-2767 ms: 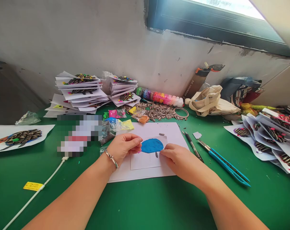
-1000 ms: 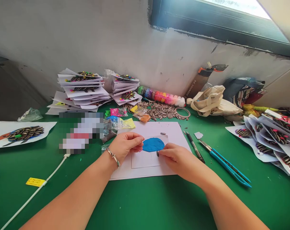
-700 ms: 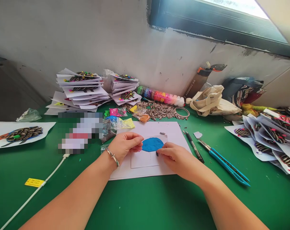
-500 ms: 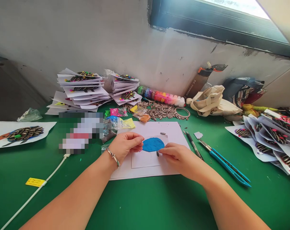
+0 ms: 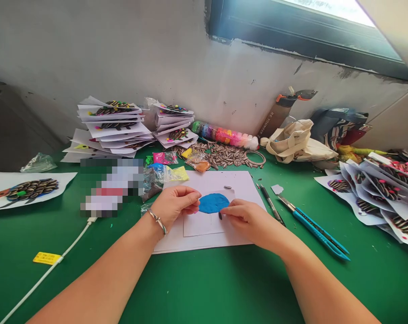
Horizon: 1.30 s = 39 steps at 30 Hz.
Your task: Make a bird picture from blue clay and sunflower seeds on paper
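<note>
A flat blue oval of modelling clay (image 5: 213,203) lies on a small white card (image 5: 200,227), which rests on a larger white sheet (image 5: 166,243). At the oval's left edge is my left hand (image 5: 178,201), thumb and forefinger pinched together; whatever is between them is too small to make out. My right hand (image 5: 244,218) is closed at the lower right edge, its fingertips on a dark sunflower seed (image 5: 220,216) that sticks out below the clay. Another seed (image 5: 227,187) lies just above the card.
Right of the sheet are a pen (image 5: 271,204) and blue tweezers (image 5: 320,231). Behind it lie loose sunflower seeds (image 5: 229,155) and bagged clay (image 5: 163,157). Stacked seed pictures (image 5: 112,130) stand back left, more (image 5: 375,189) at right. A white cable (image 5: 50,272) crosses the left.
The whole view has shifted slightly, moving everything a little to the left. Both hands keep nearly the same pose around the blue clay, with the seed still at my right fingertips.
</note>
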{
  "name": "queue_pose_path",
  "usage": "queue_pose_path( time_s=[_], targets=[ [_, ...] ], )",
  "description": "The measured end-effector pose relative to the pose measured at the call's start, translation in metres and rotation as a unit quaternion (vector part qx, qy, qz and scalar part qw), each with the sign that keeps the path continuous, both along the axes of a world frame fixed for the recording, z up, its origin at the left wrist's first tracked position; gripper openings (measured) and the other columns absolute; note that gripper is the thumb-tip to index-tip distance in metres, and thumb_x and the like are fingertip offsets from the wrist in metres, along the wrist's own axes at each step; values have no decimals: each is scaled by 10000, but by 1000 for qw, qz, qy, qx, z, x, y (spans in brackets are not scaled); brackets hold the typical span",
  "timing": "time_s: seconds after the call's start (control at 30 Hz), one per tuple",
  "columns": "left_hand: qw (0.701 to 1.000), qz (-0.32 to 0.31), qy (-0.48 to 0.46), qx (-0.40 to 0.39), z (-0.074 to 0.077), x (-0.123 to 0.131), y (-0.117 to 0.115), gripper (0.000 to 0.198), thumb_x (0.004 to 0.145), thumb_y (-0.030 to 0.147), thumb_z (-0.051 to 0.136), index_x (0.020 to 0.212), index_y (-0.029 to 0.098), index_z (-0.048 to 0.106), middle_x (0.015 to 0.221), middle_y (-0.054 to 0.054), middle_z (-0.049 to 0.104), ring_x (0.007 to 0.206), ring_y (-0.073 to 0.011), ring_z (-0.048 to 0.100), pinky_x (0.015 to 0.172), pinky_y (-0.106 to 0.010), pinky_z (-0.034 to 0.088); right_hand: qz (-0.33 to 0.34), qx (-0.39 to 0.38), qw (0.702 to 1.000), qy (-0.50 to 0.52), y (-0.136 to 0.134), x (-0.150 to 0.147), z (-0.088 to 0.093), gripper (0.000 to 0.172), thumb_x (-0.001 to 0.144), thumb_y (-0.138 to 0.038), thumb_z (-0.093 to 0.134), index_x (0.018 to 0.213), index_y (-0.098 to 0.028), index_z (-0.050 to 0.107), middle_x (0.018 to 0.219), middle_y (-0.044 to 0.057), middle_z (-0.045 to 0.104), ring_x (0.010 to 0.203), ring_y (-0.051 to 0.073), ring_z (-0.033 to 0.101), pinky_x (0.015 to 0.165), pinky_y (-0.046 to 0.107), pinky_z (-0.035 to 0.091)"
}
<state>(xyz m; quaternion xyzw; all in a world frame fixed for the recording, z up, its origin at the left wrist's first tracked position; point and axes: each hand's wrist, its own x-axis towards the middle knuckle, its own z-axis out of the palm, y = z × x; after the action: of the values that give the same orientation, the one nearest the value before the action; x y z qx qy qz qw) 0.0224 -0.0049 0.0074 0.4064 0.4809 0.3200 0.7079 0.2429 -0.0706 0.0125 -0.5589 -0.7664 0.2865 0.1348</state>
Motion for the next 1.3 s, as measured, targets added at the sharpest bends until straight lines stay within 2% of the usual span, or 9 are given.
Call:
queue_pose_path(
  time_s=[0.6,0.8,0.97,1.13,1.3],
  targets=[
    [1000,3,-2,5,0,0,-1,434,481,444,872,739,144,693,611,-25,682,594,-155,633,648,-296,486,7,34,998,-45,-2,-4,1,310,901,-179,420,944,-223,724,834,45,601,729,151,558,667,255,410],
    [1000,2,1,4,0,0,-1,419,494,445,867,737,151,694,619,-23,683,602,-156,635,659,-299,492,9,44,997,-63,-5,-6,4,352,917,-171,390,1068,-248,698,866,45,606,748,153,563,667,255,408],
    [1000,2,0,5,0,0,-1,408,502,436,865,741,152,695,622,-24,682,603,-157,635,659,-303,491,33,65,992,-104,-7,-8,5,323,910,-173,411,1010,-248,709,834,47,596,742,161,550,643,259,390],
    [1000,2,3,4,1,1,-1,412,495,441,868,733,151,699,617,-22,684,603,-151,633,656,-293,493,15,56,995,-84,-6,-7,5,354,917,-156,390,1067,-256,694,879,47,605,760,154,566,674,254,412],
    [1000,2,1,3,0,0,0,452,464,458,877,739,148,698,608,-17,685,590,-143,632,642,-280,494,33,65,991,-109,-5,-8,4,333,905,-162,419,1051,-249,705,866,53,602,774,166,560,660,258,402]
  ],
)
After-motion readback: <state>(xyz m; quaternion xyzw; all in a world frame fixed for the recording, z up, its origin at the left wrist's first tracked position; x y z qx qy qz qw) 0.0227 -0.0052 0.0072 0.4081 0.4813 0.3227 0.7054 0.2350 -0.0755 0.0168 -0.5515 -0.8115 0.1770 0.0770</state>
